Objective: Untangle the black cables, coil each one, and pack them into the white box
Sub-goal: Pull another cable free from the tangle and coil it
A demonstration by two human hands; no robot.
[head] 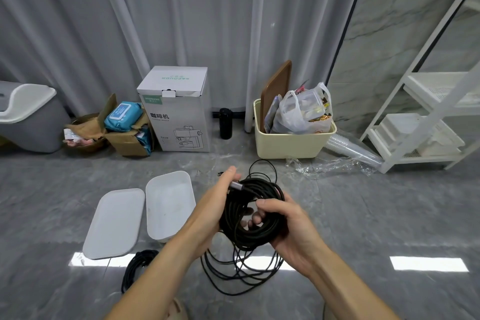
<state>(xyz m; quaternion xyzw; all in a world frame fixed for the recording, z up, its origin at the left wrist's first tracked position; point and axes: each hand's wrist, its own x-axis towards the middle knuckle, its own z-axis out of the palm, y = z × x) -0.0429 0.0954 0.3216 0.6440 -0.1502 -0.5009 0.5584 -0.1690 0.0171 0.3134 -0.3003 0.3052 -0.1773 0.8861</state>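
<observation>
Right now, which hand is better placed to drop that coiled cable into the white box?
Left, probably. The left hand holds the coil on the side nearest the open white box; the right hand grips its far side.

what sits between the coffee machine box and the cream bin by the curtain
In the head view, a black bottle stands upright on the floor between the coffee machine box and the cream bin, touching neither.

Even, soft indoor light fills the scene, bright without harsh shadows. Rectangular white glare patches from overhead lamps gleam on the glossy floor [363, 215] near left and near right. Wide-angle distortion bends the shelf [426, 101] at the right edge. Focus is fairly sharp throughout.
</observation>
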